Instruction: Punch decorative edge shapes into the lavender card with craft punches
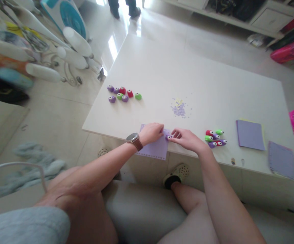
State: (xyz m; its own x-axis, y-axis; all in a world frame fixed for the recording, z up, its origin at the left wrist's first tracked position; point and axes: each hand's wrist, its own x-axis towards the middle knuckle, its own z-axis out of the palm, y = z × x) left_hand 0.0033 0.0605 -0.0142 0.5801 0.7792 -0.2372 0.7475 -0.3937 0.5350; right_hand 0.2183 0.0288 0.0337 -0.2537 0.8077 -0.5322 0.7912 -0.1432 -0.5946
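Observation:
A light purple sheet of paper point(153, 151) lies over the table's front edge, with small punched marks along its borders. My left hand point(151, 133), wearing a watch, rests closed on the sheet with its fingers curled at the paper. At the sheet's right edge, a small purple craft punch point(168, 137) with an eye on it is pinched between thumb and fingers of my right hand point(184, 138). Whether the punch is pressed down cannot be made out. Beyond my hands is a pile of purple and yellow paper bits point(179, 109).
Several coloured punches point(122, 90) stand at the table's left; another cluster point(215, 138) sits right of my right hand. Farther right are a stack of purple paper point(250, 134) and punched sheets point(281, 159). A person's legs point(123, 6) show beyond the white table point(200, 73).

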